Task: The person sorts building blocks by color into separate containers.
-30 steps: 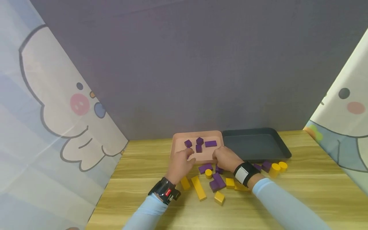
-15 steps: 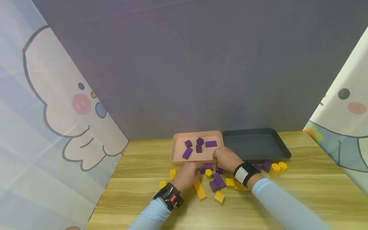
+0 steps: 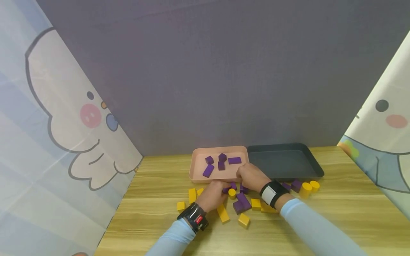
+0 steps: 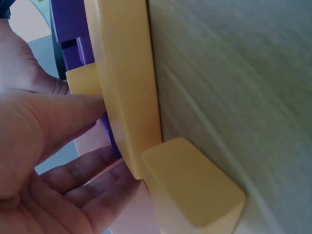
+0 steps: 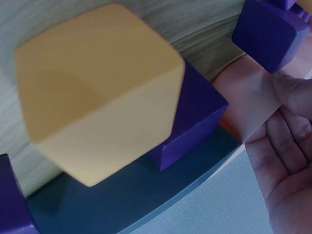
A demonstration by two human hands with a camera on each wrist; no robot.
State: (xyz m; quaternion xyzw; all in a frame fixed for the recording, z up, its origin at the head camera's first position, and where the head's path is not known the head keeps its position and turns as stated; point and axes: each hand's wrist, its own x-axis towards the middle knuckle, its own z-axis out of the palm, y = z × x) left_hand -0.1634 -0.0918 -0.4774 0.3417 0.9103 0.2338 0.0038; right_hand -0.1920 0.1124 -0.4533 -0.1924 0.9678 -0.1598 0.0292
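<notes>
My left hand reaches in among the blocks just in front of the pink tray. Its thumb and fingertips pinch a purple block, partly hidden behind a long yellow block in the left wrist view. At the pink tray's front right corner, my right hand grips the rim, fingers inside the wall and thumb outside. A purple cube sits right by that thumb. Several purple blocks lie in the pink tray, among them an oblong one.
A dark tray adjoins the pink one on the right. Yellow cylinders and purple blocks stand at its front edge. More yellow blocks lie nearer me on the wooden table. A grey wall rises behind.
My left hand has left the pink tray, where an oblong purple block now shows, come back over the table, then shifted right onto another purple block. The right hand stays at the tray's rim.
</notes>
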